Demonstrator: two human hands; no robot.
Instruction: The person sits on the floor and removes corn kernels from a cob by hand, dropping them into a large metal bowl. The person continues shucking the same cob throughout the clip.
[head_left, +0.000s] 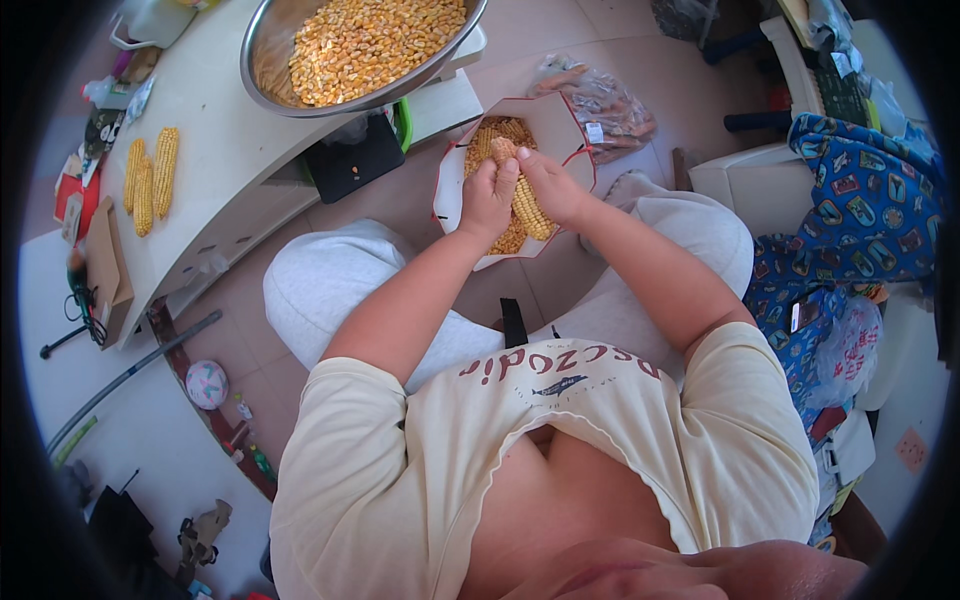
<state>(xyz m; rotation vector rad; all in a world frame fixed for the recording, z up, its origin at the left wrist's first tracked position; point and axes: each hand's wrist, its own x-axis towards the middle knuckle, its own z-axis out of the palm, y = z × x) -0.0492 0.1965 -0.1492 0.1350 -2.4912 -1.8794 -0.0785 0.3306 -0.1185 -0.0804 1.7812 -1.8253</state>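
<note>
Both of my hands meet over an open bag with a white inside (455, 180). My left hand (487, 196) and my right hand (553, 187) grip a yellow ear of corn (531, 211) between them, thumbs close together near its far end. That end looks pinkish and bare of kernels, while the near part is covered in kernels. My fingers hide the middle, so I cannot tell whether a separate cob is pressed against it. Loose kernels and ears or cobs (517, 129) lie in the bag below. The bag stands on the floor between my knees.
A steel bowl of corn kernels (375, 52) sits high at the front left. Several ears of corn (150, 180) rest on the curved white table (225, 135). Beyond the bag lies a clear plastic bag of brownish things (619, 112). Blue patterned cloth (870, 202) drapes at right.
</note>
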